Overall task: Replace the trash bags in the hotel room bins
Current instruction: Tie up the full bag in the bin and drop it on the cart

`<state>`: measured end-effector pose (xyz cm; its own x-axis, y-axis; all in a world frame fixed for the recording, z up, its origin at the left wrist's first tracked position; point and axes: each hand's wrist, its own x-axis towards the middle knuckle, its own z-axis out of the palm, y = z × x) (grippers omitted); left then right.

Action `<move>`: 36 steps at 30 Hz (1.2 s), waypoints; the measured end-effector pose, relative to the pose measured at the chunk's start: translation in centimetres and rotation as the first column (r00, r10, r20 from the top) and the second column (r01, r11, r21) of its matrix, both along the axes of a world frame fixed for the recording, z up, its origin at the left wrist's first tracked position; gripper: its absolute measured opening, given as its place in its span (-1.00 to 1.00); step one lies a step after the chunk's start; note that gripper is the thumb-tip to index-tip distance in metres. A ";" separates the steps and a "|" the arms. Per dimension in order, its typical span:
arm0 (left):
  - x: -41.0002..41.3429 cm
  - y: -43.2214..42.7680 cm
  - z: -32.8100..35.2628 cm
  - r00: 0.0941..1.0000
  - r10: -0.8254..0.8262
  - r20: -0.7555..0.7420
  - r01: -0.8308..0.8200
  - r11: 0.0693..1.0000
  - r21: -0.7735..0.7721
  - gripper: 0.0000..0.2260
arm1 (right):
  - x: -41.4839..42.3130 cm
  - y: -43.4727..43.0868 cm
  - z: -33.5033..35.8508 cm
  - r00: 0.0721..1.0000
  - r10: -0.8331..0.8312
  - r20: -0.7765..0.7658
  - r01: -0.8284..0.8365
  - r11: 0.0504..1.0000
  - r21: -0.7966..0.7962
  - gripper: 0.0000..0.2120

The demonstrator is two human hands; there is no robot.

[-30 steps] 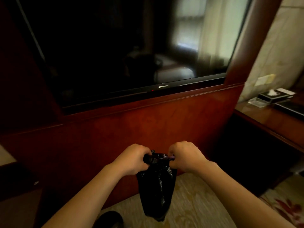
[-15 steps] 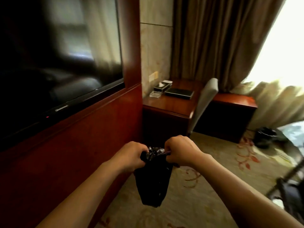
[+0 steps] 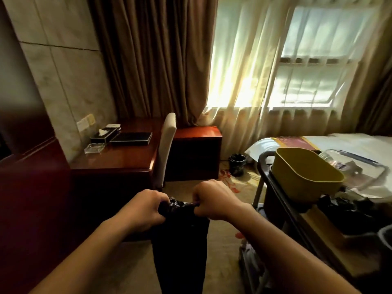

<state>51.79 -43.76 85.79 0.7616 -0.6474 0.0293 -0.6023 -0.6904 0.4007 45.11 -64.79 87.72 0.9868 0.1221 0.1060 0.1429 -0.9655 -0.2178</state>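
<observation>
**Both hands clamped on a black bag in front of the desk**

The person's left hand [image 3: 142, 209] and right hand [image 3: 214, 200] are held close together in front of the wooden desk [image 3: 118, 160]. Each is curled into a fist around the gathered top of a black trash bag [image 3: 180, 240]. The bunched rim shows between the two fists, and the rest of the bag hangs straight down from them above the carpet.

On the desk, toward the wall, sit a tissue box [image 3: 104, 135], a glass ashtray [image 3: 94, 148] and a flat black folder [image 3: 131, 138]. A pale upholstered chair [image 3: 167, 145] stands against the desk's right edge. Right of the desk and beyond it, on the floor near the sheer curtain [image 3: 244, 71], stands a small dark bin [image 3: 237, 164] with a black liner in it.

Farther right of the desk, beside the right forearm, is a housekeeping cart [image 3: 297, 219] carrying a yellow tub [image 3: 305, 172]. A bed [image 3: 350, 145] lies behind the cart.
</observation>
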 end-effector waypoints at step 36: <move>29.7 -45.9 20.8 0.668 -0.698 0.256 0.744 0.620 -0.249 -0.88 | 15.1 -34.7 18.9 0.674 -0.646 0.357 0.620 0.758 0.201 -0.93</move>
